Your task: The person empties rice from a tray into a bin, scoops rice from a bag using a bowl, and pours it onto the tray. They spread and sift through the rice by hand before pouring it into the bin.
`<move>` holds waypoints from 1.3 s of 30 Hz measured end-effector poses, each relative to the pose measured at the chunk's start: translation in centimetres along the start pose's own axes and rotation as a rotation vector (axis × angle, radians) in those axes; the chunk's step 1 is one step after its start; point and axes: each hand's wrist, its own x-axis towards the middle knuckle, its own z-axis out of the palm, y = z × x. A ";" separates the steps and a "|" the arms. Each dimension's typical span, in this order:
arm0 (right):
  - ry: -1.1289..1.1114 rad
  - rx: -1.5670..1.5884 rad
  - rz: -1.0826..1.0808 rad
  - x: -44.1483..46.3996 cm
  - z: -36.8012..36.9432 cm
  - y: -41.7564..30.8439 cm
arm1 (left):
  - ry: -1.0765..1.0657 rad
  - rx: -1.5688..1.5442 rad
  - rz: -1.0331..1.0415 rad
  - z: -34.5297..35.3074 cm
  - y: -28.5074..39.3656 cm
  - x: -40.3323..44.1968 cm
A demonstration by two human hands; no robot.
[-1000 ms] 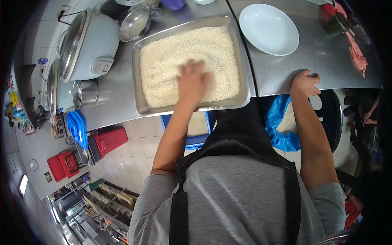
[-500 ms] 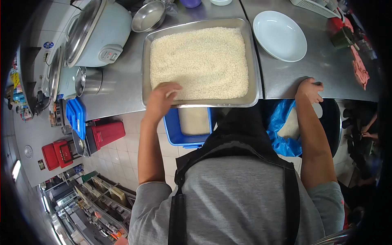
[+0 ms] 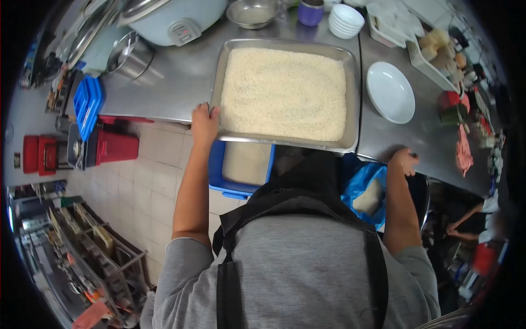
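My left hand (image 3: 205,125) is at the counter's front edge, beside the lower left corner of a metal tray (image 3: 217,88). Its thumb stands apart from the fingers, and nothing shows in it. A wide layer of pale rice-like grains (image 3: 285,93) covers the tray's bottom, with shallow ridges on its surface. My right hand (image 3: 404,160) rests on the counter's front edge, right of the tray, with loosely bent, partly spread fingers. No held object can be made out there; a small dark spot shows by the fingertips.
Below the counter are a blue bin (image 3: 216,164) with pale contents and a blue bag (image 3: 350,189). On top stand a white plate (image 3: 390,92), stacked bowls (image 3: 346,22), a metal bowl (image 3: 252,13) and a large cooker (image 3: 170,19). Another person's arms (image 3: 466,227) show at far right.
My left hand has left the grains and moved to the counter edge by the tray's left side. The view has shifted, showing more of the counter's back. My right hand keeps to the edge.
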 end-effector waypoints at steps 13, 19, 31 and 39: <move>-1.290 0.631 -0.370 -9.9 -4.0 13.4 | -0.207 -1.133 -0.822 -6.1 -11.2 -19.3; -1.634 0.269 -0.919 -16.9 -4.5 11.5 | 0.067 -1.124 -1.013 -9.7 -17.4 -32.1; -1.615 0.026 -1.025 -14.7 -0.8 11.8 | 0.418 -0.910 -1.235 -11.9 -21.4 -44.1; -1.545 -0.007 -1.070 -11.9 -1.8 13.5 | 0.296 -0.931 -0.998 -3.0 -19.9 -34.5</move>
